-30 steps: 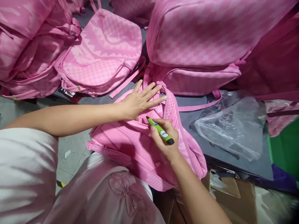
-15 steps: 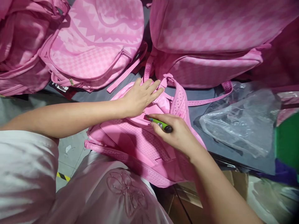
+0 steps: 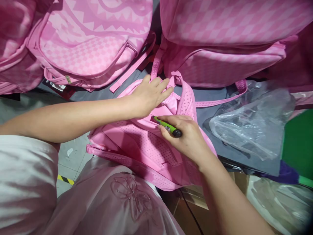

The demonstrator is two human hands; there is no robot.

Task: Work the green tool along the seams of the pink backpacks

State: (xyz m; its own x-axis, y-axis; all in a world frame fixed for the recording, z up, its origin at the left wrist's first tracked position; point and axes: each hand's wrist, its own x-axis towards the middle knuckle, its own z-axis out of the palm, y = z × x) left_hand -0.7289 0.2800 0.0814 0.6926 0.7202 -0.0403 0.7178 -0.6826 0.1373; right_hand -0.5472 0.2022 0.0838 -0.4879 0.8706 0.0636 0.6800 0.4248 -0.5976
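Note:
A pink backpack [image 3: 156, 147] lies back side up at the table's edge, partly over my lap, its perforated padding and straps showing. My left hand [image 3: 150, 96] rests on its upper part with the fingers spread, pressing the fabric. In my right hand [image 3: 184, 133] is a green pen-shaped tool [image 3: 168, 126] with a black rear end. Its front end points to the left at the pink fabric just below my left hand. The tip is too small to make out, so I cannot tell whether it touches.
More pink backpacks, one with a checkered pocket [image 3: 88, 57] and another checkered one [image 3: 225, 67], stand along the back of the grey table [image 3: 266, 166]. Crumpled clear plastic [image 3: 249, 120] lies on the right. A cardboard box [image 3: 193, 215] and yellow-black floor tape [image 3: 65, 179] show below.
The view has shifted slightly, with the surrounding bags appearing larger and a little higher. Both hands stay at nearly the same place on the backpack, and the tool remains in my right hand.

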